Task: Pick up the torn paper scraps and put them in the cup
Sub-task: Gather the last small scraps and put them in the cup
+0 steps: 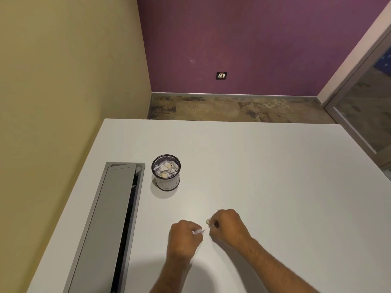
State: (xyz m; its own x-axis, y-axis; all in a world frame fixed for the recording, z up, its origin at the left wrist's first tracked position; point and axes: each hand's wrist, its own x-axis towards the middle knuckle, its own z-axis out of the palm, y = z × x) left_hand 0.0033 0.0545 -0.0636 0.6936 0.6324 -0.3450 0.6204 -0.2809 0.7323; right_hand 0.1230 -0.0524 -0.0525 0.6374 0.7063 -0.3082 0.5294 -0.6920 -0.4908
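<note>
Both hands were curled shut, close together over the white table [275,176]. Left hand [183,236] pinched a white paper scrap [198,231]; right hand [227,226] pinched a tan scrap [208,221] w/ fingertips. Cup [166,172], mesh, sat well ahead-left of hands, upright, approx. full of scraps, beside the grey cable tray [110,218].

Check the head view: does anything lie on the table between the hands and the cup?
No: the table is bare between the left hand, right hand and cup.
</note>
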